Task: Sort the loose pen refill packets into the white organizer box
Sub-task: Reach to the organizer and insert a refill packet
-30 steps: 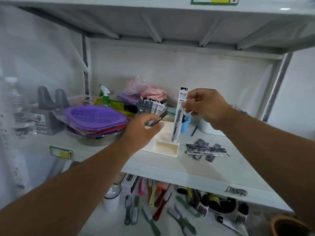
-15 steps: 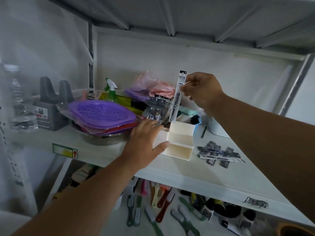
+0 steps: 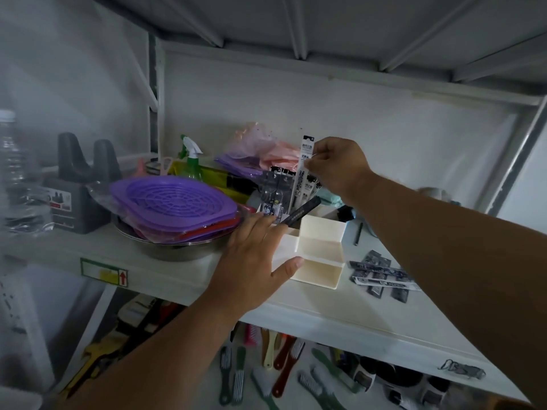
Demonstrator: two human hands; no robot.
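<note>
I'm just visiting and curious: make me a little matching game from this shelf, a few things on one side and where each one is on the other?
Things:
1. white refill packet
2. white box
3. purple strainer
4. loose packets

Places:
a. on the metal bowl
b. pinched in the right hand
c. lying on the shelf, right of the box
d. against the left hand

Pairs: 1-b, 2-d, 3-a, 4-c
</note>
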